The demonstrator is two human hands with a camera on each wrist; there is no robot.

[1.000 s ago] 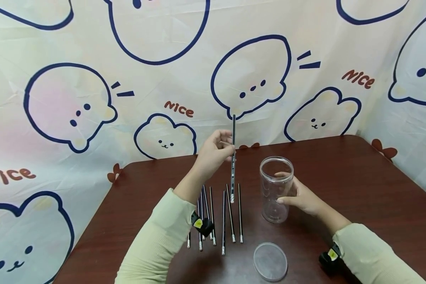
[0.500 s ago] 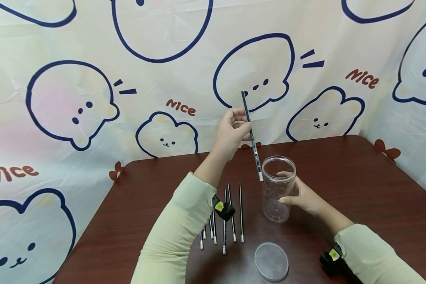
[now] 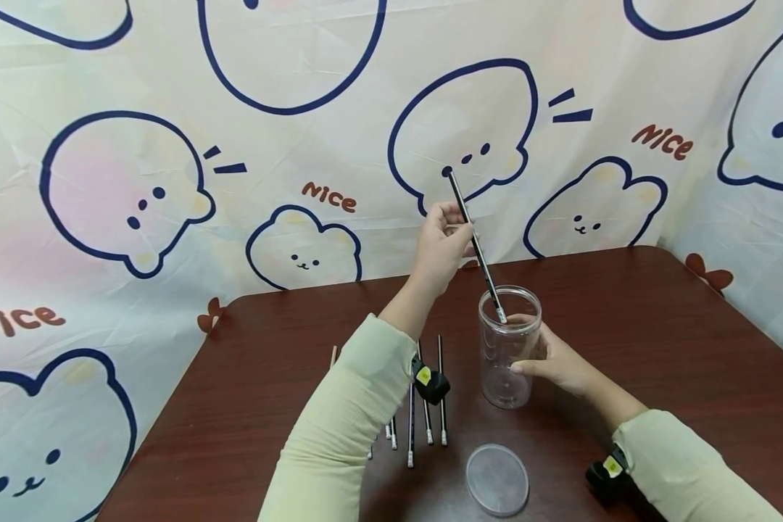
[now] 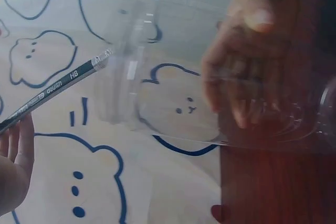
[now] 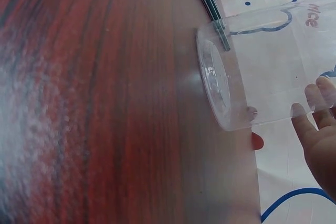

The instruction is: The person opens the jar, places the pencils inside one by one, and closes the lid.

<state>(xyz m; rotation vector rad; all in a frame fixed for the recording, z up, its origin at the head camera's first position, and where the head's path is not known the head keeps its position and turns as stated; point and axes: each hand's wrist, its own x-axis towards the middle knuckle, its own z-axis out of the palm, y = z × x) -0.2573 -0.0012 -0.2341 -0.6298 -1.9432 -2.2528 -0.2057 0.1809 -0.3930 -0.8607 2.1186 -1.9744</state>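
Note:
My left hand (image 3: 445,243) pinches a dark pencil (image 3: 475,239) marked HB, tilted with its eraser end down. That end overlaps the mouth of a clear plastic jar (image 3: 505,384) in the head view; the left wrist view has the pencil (image 4: 58,86) tip right at the jar's rim. My right hand (image 3: 554,362) grips the jar's side, thumb in front and fingers behind, while the jar stands upright on the table. In the right wrist view the fingers (image 5: 302,121) lie against the jar wall (image 5: 278,66).
Several dark pencils (image 3: 442,406) lie on the brown table (image 3: 659,333), partly hidden beneath my left sleeve. A round clear lid (image 3: 497,480) lies flat in front of the jar. Behind the table hangs a cloth (image 3: 287,159) printed with cartoon bears.
My left hand has carried the pencil up and to the right, from above the pencils to the jar's mouth. My right hand and the jar have stayed in place.

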